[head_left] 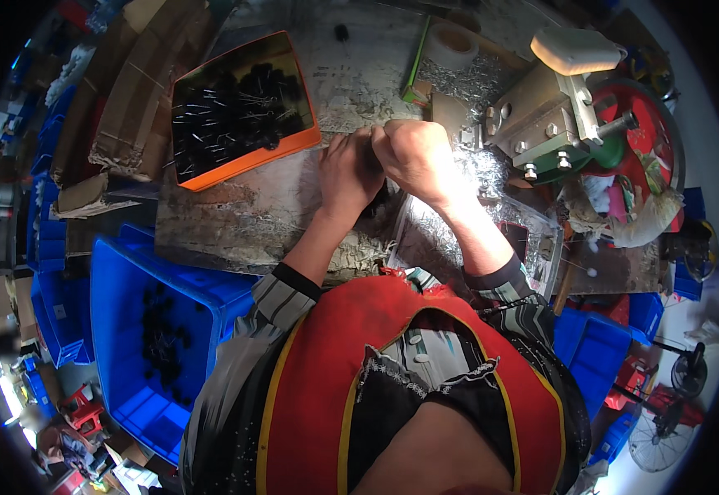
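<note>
My left hand (pixel 348 175) and my right hand (pixel 415 158) meet over the worn workbench (pixel 236 223), both with curled fingers. Whatever they grip is hidden between them; only a dark patch shows there. Just left of my hands, an orange box (pixel 314 140) holds many black parts (pixel 248 103) with thin metal pins. Some dark shape lies below my wrists, too shadowed to name. A heap of small shiny metal pins (pixel 425 235) spreads beside my right forearm, under bright light.
At the right stands a metal bench machine (pixel 541 115) with bolts and a red wheel (pixel 636 124). A green-edged box (pixel 415 62) behind holds a tape roll (pixel 450 45) and metal pieces. Cardboard boxes (pixel 141 91) stand left. A blue bin (pixel 116 330) below holds black parts.
</note>
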`<control>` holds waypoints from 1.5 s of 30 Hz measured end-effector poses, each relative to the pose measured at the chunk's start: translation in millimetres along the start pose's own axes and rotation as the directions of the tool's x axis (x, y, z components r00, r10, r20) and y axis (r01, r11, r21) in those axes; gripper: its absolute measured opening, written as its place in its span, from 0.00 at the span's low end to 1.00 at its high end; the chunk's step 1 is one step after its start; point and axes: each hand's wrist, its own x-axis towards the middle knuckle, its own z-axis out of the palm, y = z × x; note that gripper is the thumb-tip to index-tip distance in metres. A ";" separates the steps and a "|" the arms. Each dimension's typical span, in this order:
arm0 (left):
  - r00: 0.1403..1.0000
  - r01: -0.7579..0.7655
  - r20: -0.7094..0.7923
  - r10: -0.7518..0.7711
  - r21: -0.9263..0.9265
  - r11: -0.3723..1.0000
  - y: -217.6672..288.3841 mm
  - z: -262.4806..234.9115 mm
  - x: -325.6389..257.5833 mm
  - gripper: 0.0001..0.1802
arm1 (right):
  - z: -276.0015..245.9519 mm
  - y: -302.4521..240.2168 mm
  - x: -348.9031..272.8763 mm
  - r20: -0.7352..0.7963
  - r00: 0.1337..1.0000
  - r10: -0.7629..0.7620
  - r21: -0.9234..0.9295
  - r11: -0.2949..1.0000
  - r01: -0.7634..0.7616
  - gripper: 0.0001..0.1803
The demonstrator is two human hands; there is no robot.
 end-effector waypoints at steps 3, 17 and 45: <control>1.000 0.015 -0.016 -0.016 -0.061 0.998 -7.3 1.0 -1.8 0.17 | -5.9 -3.7 0.7 -0.033 0.997 0.075 0.174 0.982 -0.068 0.14; 0.707 0.560 0.579 -0.406 -0.809 -0.178 2.4 -44.4 -0.1 0.10 | -11.9 -2.4 -0.8 -0.147 0.769 0.622 0.693 0.619 -0.369 0.16; 0.985 -0.108 0.094 0.142 -0.295 0.949 -9.1 -35.6 -9.3 0.14 | 25.1 -35.5 4.1 0.110 0.983 0.145 0.332 0.927 -0.174 0.20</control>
